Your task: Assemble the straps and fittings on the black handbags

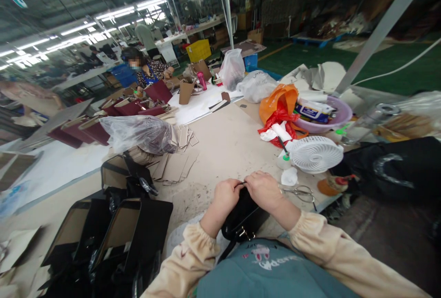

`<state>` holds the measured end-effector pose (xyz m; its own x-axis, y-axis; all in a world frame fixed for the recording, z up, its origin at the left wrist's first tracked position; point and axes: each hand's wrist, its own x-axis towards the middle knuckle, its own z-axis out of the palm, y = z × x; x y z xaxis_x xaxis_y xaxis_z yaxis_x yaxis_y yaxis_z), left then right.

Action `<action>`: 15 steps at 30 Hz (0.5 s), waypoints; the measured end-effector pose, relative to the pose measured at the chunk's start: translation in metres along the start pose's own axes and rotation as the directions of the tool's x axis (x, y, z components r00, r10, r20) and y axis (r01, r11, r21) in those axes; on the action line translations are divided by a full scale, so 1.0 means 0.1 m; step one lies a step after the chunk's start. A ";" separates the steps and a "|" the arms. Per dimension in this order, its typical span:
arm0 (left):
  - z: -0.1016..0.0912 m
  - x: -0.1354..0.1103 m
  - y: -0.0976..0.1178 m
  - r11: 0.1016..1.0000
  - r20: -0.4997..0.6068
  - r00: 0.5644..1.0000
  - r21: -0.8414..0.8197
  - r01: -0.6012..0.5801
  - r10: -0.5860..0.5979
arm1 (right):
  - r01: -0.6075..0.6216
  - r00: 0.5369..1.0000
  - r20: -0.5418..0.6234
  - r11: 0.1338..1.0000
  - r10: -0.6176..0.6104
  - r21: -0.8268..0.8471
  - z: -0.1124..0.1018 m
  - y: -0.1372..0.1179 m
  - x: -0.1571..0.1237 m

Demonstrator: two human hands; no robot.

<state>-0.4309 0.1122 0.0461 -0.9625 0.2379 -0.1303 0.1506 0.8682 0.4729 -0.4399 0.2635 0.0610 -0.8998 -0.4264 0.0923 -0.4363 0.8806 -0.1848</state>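
Note:
A black handbag (242,213) with metal fittings lies against my apron at the table's front edge. My left hand (226,195) is closed on the bag's upper edge, thumb and fingers pinched together. Right beside it, my right hand (263,191) grips the same edge, its fingers bent over the top. What exactly the fingertips pinch is too small to make out. Close to my right hand lie scissors (303,191) and a crumpled white paper (289,176).
Several black bag bodies (138,224) stand at left, near grey-brown board pieces (175,167) and a plastic bag (138,132). A white fan (317,154), an orange glue bottle (332,186) and a purple basin (339,113) are at right. Across the table sits a co-worker (148,70) near maroon bags.

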 end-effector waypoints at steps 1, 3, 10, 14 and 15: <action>0.02 0.03 0.00 1.000 -0.006 1.000 0.014 0.001 -0.001 | 0.002 1.000 0.004 1.000 -0.002 0.007 0.00 0.01 0.00; 0.06 0.05 0.01 0.998 -0.029 1.000 0.063 0.008 -0.006 | 0.013 1.000 0.005 0.999 -0.013 0.044 -0.01 0.03 -0.03; 0.08 0.03 0.05 0.977 -0.086 0.991 0.182 0.113 -0.098 | 0.028 0.984 -0.175 0.975 0.011 0.220 -0.02 0.20 -0.31; 0.12 0.04 0.06 0.978 -0.106 0.992 0.186 0.092 -0.073 | -0.161 0.965 -0.152 0.939 0.215 0.303 0.09 0.28 -0.53; 0.13 0.05 0.05 0.979 -0.117 0.991 0.184 0.088 -0.067 | -0.212 0.960 -0.107 0.919 0.260 0.331 0.11 0.29 -0.58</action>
<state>-0.4318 0.1230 0.0368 -0.9902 0.1264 -0.0594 0.1040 0.9511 0.2910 -0.4002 0.3114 0.0392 -0.9767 -0.1581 0.1451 -0.2109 0.8316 -0.5138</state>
